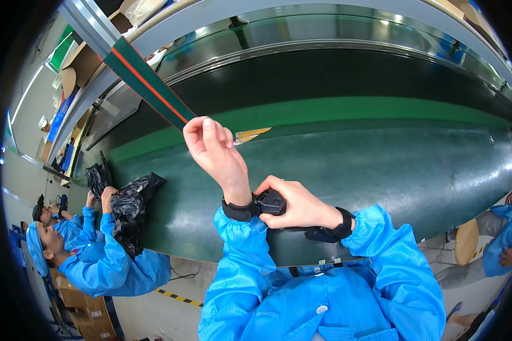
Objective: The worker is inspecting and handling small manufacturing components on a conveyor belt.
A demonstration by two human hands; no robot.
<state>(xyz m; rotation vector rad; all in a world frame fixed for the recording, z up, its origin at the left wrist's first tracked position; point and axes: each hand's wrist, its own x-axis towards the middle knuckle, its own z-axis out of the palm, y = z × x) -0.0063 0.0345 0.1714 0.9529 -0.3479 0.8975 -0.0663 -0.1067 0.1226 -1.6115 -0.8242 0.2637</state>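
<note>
My left hand [217, 149] is raised over the green work surface, palm toward me, fingers curled in and nothing visible in them. Its fingertips overlap the lower end of a green post with a red stripe [148, 82]; I cannot tell if they touch. A black strap [236, 211] circles my left wrist and carries a small boxy black device [272, 202]. My right hand [301, 203] grips that device between thumb and fingers. Another black wristband [343, 223] with a dark unit is on my right wrist. Just beyond my left hand lies a flat, pointed orange-yellow piece [252, 135].
The dark green work surface [381, 165] curves across the view, with a bright green band [347, 112] behind it. At left, a co-worker in blue [105, 261] handles a black plastic bag [135, 199]. Another person [503, 238] and a round stool [466, 241] are at right. Cardboard boxes [91, 315] stand lower left.
</note>
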